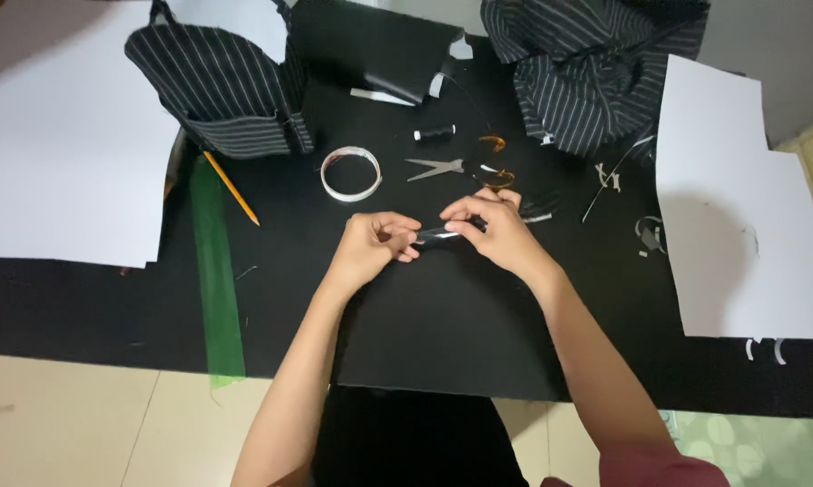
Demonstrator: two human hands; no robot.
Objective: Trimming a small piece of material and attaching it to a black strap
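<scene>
My left hand point(376, 243) and my right hand point(492, 230) meet over a black sheet point(442, 316), both pinching a narrow dark strip point(435, 234) with a pale edge held between them. The strip runs from the left fingertips to the right fingertips. Just beyond the hands lie a roll of white tape point(350, 173) and scissors point(451, 167) with orange handles.
A pencil point(230, 188) and a green strip point(215, 271) lie at the left. Striped black fabric pieces point(221, 86) point(596, 63) sit at the back, with a spool of black thread point(435, 133) between. White paper sheets point(740, 207) point(64, 135) flank both sides.
</scene>
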